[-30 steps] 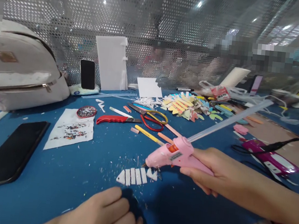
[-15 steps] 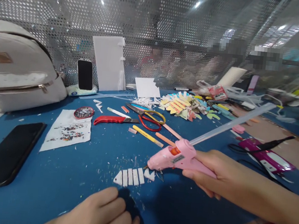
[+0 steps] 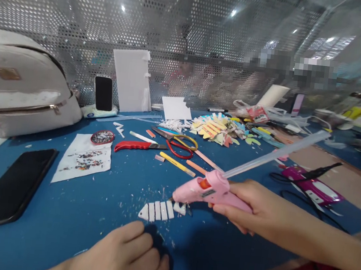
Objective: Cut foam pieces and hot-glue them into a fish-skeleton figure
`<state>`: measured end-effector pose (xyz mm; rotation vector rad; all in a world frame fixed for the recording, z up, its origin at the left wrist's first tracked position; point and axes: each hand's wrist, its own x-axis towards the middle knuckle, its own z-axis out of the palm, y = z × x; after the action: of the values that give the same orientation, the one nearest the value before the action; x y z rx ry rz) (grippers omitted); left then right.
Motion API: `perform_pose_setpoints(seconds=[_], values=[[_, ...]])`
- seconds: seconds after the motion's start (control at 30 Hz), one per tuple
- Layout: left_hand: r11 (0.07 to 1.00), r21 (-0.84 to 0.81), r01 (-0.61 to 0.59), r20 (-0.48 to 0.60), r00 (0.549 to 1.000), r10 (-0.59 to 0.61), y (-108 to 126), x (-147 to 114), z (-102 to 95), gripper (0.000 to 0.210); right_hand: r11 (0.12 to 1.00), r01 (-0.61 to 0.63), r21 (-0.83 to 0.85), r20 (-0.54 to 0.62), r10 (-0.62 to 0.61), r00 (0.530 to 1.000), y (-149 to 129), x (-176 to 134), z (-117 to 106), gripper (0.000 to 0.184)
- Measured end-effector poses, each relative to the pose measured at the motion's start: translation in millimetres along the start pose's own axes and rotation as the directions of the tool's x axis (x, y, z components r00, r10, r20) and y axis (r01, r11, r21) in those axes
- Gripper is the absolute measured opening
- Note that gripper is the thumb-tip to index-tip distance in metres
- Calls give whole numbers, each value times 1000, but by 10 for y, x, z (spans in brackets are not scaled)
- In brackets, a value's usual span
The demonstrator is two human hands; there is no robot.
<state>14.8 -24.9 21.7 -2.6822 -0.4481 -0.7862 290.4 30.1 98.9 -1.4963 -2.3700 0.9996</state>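
Note:
My right hand (image 3: 237, 204) grips the handle of a pink hot glue gun (image 3: 202, 189). A long clear glue stick (image 3: 275, 153) pokes out of the gun's back, up and to the right. Its nozzle is at a row of small white cut pieces laid out like a fish (image 3: 161, 210), near the gap before the tail piece (image 3: 179, 208). Whether the tip touches them I cannot tell. My left hand (image 3: 132, 254) rests curled into a fist on the blue table, just below the fish pieces, with no object showing in it.
Scissors (image 3: 181, 148), a red-handled knife (image 3: 132, 146) and a yellow marker (image 3: 177, 164) lie beyond the gun. On the left are a black phone (image 3: 10, 190), a sheet with coloured bits (image 3: 83, 163) and a backpack (image 3: 26, 93). A magenta device (image 3: 312, 185) with a black cord sits right.
The glue gun in my right hand has shifted slightly left, its nozzle moving from the tail piece toward the last strip. My left hand stays curled. The camera view has shifted a little.

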Motion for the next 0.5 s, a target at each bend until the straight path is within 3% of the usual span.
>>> perform_pose_setpoints(seconds=[0.33,0.43,0.5], values=[[999,-37,31,-50,998,-33,16,21,8,38,993,-71,98,-110,82,991,63,-145,-97,51],[999,-32,37,-79,996,-39,11,37,44,43,997,-47,55,-225,58,973,186,-158,-217,55],[999,-20,46,-91,995,-48,10,38,60,43,998,-38,51,-348,53,936,354,-120,-326,57]])
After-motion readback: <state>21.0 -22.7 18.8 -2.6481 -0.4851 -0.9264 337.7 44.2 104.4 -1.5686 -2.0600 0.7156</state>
